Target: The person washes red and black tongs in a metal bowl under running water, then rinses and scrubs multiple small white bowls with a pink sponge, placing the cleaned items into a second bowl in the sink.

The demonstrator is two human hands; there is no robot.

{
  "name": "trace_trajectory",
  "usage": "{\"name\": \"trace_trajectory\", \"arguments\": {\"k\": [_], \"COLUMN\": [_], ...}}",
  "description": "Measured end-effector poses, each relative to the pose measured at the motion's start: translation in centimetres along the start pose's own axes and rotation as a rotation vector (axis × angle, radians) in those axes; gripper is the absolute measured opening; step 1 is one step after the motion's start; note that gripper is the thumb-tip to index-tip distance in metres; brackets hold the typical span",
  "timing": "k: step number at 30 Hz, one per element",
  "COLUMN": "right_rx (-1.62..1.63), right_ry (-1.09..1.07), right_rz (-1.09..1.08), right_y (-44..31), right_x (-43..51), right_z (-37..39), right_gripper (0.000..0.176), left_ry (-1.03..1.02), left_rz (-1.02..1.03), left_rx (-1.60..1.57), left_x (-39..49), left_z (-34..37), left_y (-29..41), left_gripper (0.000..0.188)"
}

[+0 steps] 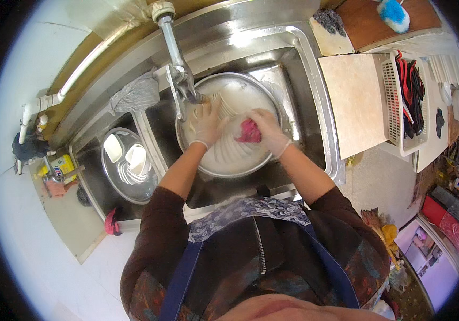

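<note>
A wide round metal basin (232, 175) of cloudy water sits in the sink, with white dishes (231, 151) fanned out in rows under the surface. My left hand (207, 124), in a clear glove, is over the basin's left half, fingers spread beside or on the dishes; contact is hard to tell. Across from it, my gloved right hand (268, 130) grips a pink scrubbing cloth or pad (250, 131) just above the water. Part of that pad is hidden by the fingers. The faucet (189, 94) reaches over the basin's upper left rim.
In the left sink compartment stands a second metal basin (107, 176) with white bowls (136, 158). A grey rag (137, 94) hangs over the divider. At right, a white plastic basket (392, 98) of black and red utensils stands by a pale board (354, 104).
</note>
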State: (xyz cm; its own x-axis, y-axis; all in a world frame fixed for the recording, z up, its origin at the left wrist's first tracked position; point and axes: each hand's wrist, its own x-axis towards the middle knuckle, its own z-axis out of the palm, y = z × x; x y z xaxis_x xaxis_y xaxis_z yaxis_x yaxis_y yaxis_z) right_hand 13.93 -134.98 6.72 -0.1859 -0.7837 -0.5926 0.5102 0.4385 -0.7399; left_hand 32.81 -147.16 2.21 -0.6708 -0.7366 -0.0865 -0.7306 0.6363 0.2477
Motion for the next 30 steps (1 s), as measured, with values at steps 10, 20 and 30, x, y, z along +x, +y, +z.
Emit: {"name": "trace_trajectory", "arguments": {"k": [10, 20, 30], "right_rx": [-1.176, -0.660, -0.638], "right_ry": [-0.049, -0.109, 0.034], "right_rz": [-0.353, 0.009, -0.274], "right_y": [8.6, 12.1, 21.6], "right_x": [1.9, 3.8, 7.9], "right_z": [-2.6, -5.1, -8.0], "right_gripper": [0.062, 0.059, 0.031], "left_ry": [-0.124, -0.183, -0.305], "left_rz": [-0.057, 0.024, -0.042], "left_rx": [-0.013, 0.094, -0.139], "left_x": [6.4, -10.0, -12.9], "left_z": [2.5, 0.0, 0.0], "left_y": [-3.9, 4.0, 3.1], "left_gripper": [0.048, 0.074, 0.064]}}
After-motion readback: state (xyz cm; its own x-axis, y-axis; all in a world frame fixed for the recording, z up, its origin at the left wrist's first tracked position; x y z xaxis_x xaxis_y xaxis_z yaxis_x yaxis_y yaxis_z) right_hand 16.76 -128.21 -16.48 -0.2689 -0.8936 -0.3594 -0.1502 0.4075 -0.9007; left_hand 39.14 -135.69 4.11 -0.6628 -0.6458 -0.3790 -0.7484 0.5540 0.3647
